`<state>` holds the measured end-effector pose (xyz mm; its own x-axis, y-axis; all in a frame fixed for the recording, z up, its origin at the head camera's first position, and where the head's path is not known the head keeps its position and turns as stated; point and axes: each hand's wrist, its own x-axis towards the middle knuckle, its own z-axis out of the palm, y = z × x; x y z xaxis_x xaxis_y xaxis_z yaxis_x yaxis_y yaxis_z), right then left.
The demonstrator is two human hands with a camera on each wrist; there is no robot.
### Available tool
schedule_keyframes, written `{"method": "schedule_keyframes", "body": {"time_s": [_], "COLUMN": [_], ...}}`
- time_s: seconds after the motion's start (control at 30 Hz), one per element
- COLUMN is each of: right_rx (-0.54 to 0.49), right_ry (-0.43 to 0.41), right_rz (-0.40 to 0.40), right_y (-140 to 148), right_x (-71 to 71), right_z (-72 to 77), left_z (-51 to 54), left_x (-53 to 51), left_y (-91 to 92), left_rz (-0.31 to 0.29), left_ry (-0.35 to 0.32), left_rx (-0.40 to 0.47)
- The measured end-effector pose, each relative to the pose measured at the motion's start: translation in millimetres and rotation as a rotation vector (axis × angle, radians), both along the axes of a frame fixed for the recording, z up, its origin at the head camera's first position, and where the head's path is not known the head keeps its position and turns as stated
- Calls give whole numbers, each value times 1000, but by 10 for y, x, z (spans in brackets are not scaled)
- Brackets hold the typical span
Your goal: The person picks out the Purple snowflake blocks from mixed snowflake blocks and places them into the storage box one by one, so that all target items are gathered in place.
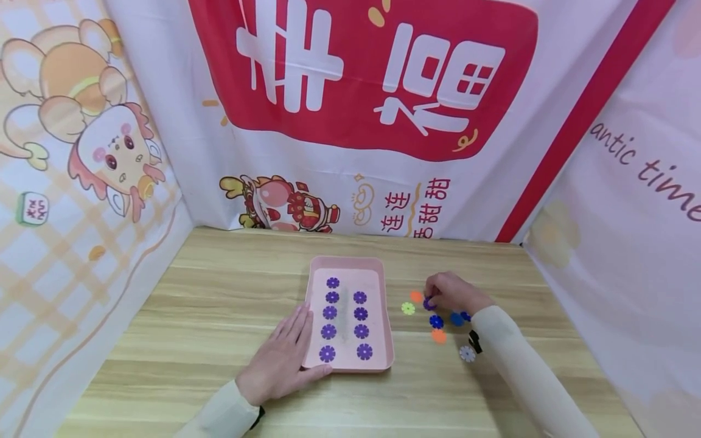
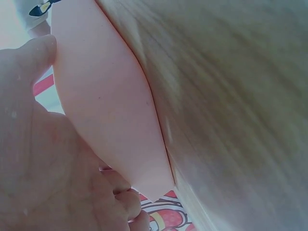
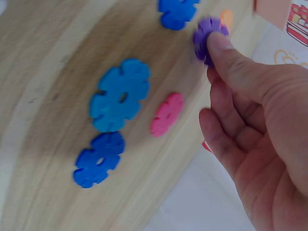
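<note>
My right hand [image 1: 453, 293] pinches a purple snowflake disc [image 3: 201, 41] between thumb and fingers, to the right of the pink tray [image 1: 348, 263]. In the right wrist view a light blue disc [image 3: 109, 108], a dark blue disc [image 3: 91, 166] and a pink disc [image 3: 167, 114] lie below it on the table. Straight-fingered, my left hand [image 1: 276, 362] rests against the tray's left side, its thumb at the near left corner. Inside the tray, several purple discs [image 1: 328, 331] form two columns, the left one longer.
Around the right hand lie a yellow-green disc [image 1: 408, 308], an orange disc [image 1: 439, 336], a blue disc [image 1: 435, 321] and a pale disc [image 1: 467, 353]. Printed cloth [image 1: 350, 182] hangs behind the wooden table [image 1: 219, 292] and at both sides.
</note>
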<state>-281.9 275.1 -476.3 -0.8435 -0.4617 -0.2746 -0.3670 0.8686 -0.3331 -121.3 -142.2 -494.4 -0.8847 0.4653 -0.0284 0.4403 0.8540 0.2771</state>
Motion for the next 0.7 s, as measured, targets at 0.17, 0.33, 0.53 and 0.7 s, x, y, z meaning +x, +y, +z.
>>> {"method": "schedule_keyframes", "body": {"time_s": [0.17,0.33,0.53,0.7], "right_rx": [-10,-14,-13,-13], "right_ry": [-22,-33,18,56], "right_rz": [25,66,110,147], "right_y": [-54,-158,-421,-732], "right_x": [-34,-66,-128,-219], "right_z": [104,245,443,559], "left_z": [4,4,8,0], "left_x": [-24,-9,3,8], "left_y": [-10,-17,0,1], "left_rz": [5,-3,1,-1], "left_ry": [-15,-13,-21,-10], "left_rx": [1,-6,-3,2]}}
